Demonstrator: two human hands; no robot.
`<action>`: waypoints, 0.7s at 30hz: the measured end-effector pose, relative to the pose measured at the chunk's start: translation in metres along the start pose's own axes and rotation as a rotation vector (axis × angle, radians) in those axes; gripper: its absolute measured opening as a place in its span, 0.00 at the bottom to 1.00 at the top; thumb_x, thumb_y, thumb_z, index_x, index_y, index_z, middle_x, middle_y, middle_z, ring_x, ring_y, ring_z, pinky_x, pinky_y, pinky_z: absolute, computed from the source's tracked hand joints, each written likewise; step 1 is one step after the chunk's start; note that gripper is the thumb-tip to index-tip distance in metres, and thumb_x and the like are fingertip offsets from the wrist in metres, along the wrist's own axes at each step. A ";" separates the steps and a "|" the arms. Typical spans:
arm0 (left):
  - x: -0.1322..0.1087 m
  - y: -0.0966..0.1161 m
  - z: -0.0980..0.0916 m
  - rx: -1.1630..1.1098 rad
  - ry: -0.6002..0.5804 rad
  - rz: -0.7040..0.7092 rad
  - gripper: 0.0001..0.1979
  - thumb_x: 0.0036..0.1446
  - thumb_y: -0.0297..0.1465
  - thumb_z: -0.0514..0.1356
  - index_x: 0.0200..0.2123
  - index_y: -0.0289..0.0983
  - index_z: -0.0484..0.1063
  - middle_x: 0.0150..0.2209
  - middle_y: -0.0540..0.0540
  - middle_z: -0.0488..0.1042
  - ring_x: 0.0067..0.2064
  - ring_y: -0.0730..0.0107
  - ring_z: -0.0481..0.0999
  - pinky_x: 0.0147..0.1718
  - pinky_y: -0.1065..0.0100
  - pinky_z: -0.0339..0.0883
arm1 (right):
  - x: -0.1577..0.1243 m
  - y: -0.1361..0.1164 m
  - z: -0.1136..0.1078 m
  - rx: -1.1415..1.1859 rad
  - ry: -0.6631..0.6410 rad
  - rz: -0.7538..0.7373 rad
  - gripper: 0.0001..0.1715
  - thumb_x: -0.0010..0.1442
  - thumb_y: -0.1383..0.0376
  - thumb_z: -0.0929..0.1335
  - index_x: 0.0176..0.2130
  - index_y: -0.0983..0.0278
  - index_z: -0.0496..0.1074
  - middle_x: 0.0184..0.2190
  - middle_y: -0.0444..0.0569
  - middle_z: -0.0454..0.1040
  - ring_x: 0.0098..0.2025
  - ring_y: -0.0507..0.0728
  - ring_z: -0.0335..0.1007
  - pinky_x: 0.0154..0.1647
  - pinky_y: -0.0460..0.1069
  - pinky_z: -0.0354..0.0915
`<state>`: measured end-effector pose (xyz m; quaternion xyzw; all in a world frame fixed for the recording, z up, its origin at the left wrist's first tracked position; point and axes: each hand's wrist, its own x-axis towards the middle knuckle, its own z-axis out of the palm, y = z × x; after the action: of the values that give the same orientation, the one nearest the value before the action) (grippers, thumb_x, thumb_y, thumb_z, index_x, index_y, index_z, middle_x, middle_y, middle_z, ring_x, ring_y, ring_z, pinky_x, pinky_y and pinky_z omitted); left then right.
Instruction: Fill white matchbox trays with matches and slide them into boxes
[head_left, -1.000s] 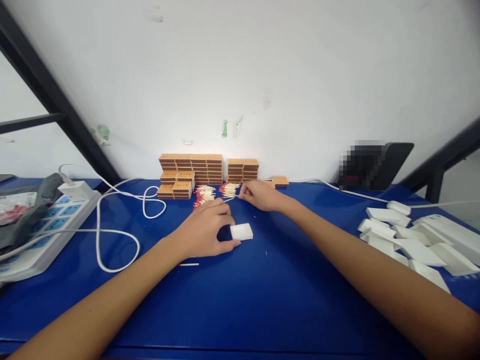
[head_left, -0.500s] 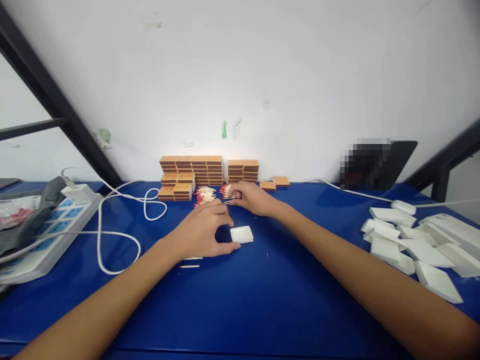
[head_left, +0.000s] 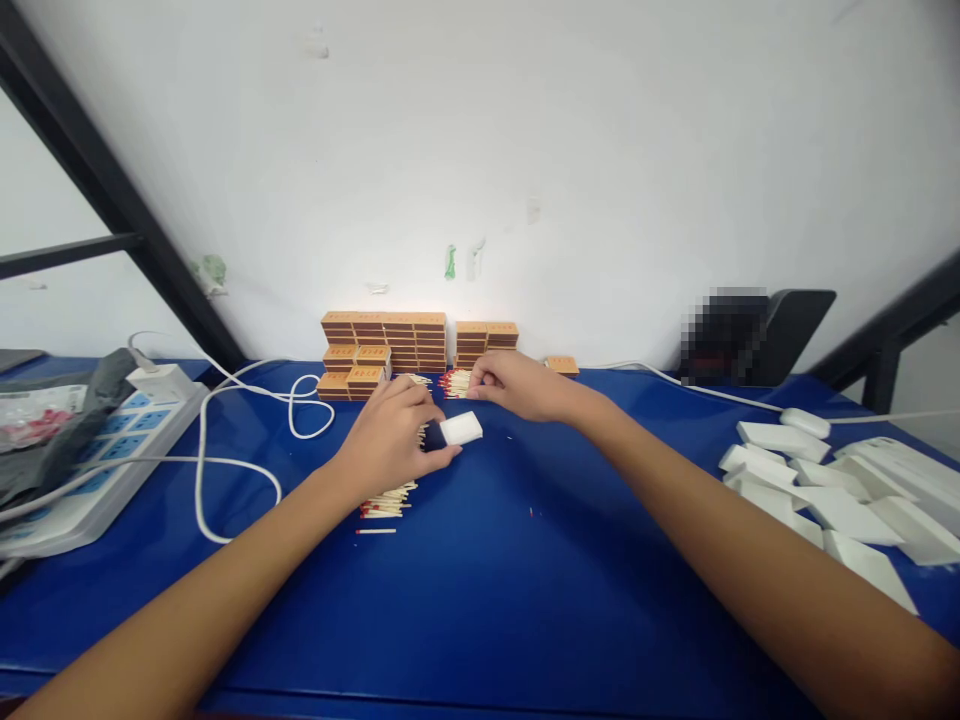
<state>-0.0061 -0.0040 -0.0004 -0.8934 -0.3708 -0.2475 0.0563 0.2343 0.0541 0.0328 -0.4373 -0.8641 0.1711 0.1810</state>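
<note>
A small white matchbox tray is held between the thumb and fingers of my left hand, slightly off-level. Past it, my right hand has its fingertips pinched at the edge of a pile of red-headed matches. Whatever lies in that pinch is too small to make out. Loose matches lie below my left hand, with a single match nearer me. More matches show behind my left fingers, which partly cover them.
Stacked matchboxes stand along the wall, with a shorter stack and a lone matchbox to the right. Several white trays heap at the right. A power strip and a white cable occupy the left.
My left hand and the white tray have moved away from me and to the left, uncovering the nearer matches. My right hand has shifted a little to the right.
</note>
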 end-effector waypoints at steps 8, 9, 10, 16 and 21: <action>0.000 -0.004 -0.001 0.055 0.096 -0.050 0.15 0.60 0.42 0.71 0.41 0.37 0.81 0.40 0.43 0.79 0.44 0.54 0.72 0.46 0.51 0.67 | -0.007 -0.028 0.004 -0.044 -0.087 -0.082 0.05 0.65 0.71 0.72 0.35 0.63 0.77 0.35 0.48 0.79 0.35 0.55 0.69 0.34 0.50 0.56; 0.000 -0.004 0.000 0.054 0.099 -0.044 0.14 0.60 0.42 0.71 0.41 0.37 0.81 0.39 0.43 0.79 0.44 0.55 0.72 0.46 0.51 0.67 | -0.007 -0.028 0.008 -0.026 -0.099 -0.095 0.05 0.64 0.72 0.72 0.35 0.63 0.77 0.34 0.48 0.79 0.35 0.55 0.70 0.34 0.50 0.56; 0.000 -0.005 0.000 0.055 0.099 -0.042 0.14 0.61 0.42 0.71 0.41 0.37 0.81 0.39 0.43 0.79 0.44 0.54 0.72 0.47 0.51 0.67 | -0.005 -0.026 0.012 0.002 -0.106 -0.107 0.05 0.64 0.71 0.72 0.35 0.63 0.77 0.33 0.47 0.79 0.34 0.54 0.70 0.34 0.49 0.57; 0.000 -0.008 -0.002 0.057 0.040 -0.028 0.14 0.59 0.41 0.72 0.39 0.36 0.82 0.40 0.43 0.79 0.45 0.53 0.74 0.50 0.49 0.67 | 0.006 0.005 0.034 0.059 0.141 -0.029 0.07 0.67 0.67 0.72 0.34 0.64 0.77 0.32 0.47 0.77 0.33 0.53 0.68 0.36 0.49 0.58; 0.001 -0.004 -0.004 0.018 -0.038 0.014 0.14 0.60 0.43 0.71 0.38 0.36 0.82 0.39 0.42 0.78 0.47 0.53 0.73 0.50 0.50 0.68 | 0.011 0.028 0.055 0.021 0.183 -0.031 0.04 0.66 0.67 0.72 0.37 0.64 0.78 0.33 0.47 0.76 0.36 0.55 0.68 0.39 0.49 0.59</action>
<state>-0.0097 -0.0017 0.0030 -0.8999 -0.3679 -0.2264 0.0590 0.2220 0.0711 -0.0257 -0.4356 -0.8490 0.1366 0.2662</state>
